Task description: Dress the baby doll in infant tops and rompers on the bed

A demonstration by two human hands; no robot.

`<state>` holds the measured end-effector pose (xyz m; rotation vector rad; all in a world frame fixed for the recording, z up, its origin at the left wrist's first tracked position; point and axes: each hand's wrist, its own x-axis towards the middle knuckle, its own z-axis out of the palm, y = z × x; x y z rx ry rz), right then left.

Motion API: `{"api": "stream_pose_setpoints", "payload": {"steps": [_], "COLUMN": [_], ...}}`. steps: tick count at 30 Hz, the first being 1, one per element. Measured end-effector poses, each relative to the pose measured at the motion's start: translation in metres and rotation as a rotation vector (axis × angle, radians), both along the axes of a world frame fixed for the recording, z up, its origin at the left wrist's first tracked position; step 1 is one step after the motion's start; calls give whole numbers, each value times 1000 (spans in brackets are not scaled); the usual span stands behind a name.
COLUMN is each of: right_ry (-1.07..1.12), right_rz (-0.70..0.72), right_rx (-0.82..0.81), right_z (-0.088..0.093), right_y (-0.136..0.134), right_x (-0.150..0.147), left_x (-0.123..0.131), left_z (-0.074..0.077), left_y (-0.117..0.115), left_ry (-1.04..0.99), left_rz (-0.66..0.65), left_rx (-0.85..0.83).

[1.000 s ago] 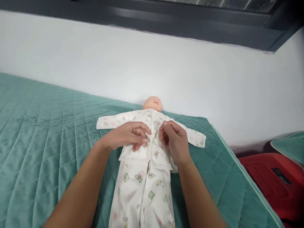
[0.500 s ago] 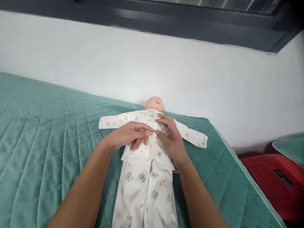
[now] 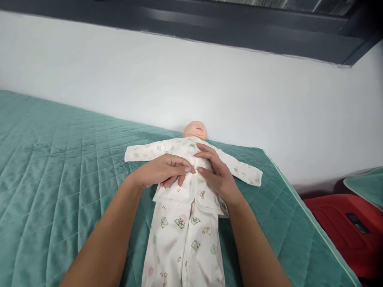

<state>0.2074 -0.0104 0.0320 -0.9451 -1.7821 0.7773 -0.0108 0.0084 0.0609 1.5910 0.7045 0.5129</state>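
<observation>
A doll (image 3: 195,130) lies on its back, dressed in a white printed baby shirt (image 3: 179,193) with both sleeves spread sideways. White trousers (image 3: 182,235) with small bear prints cover its lower part. At the middle of the shirt front, my left hand (image 3: 167,169) pinches the edge of the front opening between thumb and index finger. A pale button (image 3: 196,172) shows between my two hands. My right hand (image 3: 217,171) rests on the other side of the shirt, its thumb beside the button and its other fingers stretched apart toward the chest.
The doll lies on a green quilted cover (image 3: 74,191) whose piped edge runs down the right. Behind it stands a white wall (image 3: 179,79) under a dark window frame (image 3: 194,24). A red plastic object (image 3: 338,227) is at the lower right, below the cover's edge.
My right thumb has drawn slightly down and away from the left fingertips. My left fingertips have dipped a little at the shirt opening. The doll and its clothes lie nearly the same.
</observation>
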Motion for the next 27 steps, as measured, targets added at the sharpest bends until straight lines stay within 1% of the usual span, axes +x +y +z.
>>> {"api": "stream_pose_setpoints", "payload": {"steps": [2, 4, 5, 7, 9, 11, 13, 15, 16, 18, 21, 24, 27], "right_ry": [124, 230, 242, 191, 111, 50, -15, -73, -92, -118, -143, -156, -178], "right_rz": [-25, -115, -175, -278, -319, -307, -276, -255, -253, -255, -252, -245, -253], "right_rx": [-32, -64, -86, -137, -181, -184, -157, -132, -126, -119, -91, -74, -87], "right_z": [-4, -9, -12, -17, -21, -22, -20, -18, -18, -18, -21, -22, -21], "right_y": [2, 4, 5, 8, 11, 13, 14, 14, 14, 13, 15, 18, 22], "right_x": [-2, -4, -5, -6, -5, -3, -1, 0, 0, 0, 1, 2, 3], "left_x": [3, 7, 9, 14, 20, 29, 38, 45, 48, 50, 50, 48, 48], "left_z": [-3, -8, -10, -15, -20, -24, -26, -25, -24, -23, -23, -25, -27], "left_y": [1, 3, 4, 6, 8, 10, 13, 18, 21, 26, 30, 31, 31], "left_ry": [-164, -320, -356, -309, -188, -93, -26, 51, 92, 156, 201, 192, 168], "left_rz": [106, 262, 346, 509, 606, 595, 506, 429, 404, 389, 421, 454, 455], "left_rx": [8, 51, 91, 222, 403, 590, 746, 843, 860, 834, 743, 683, 660]}}
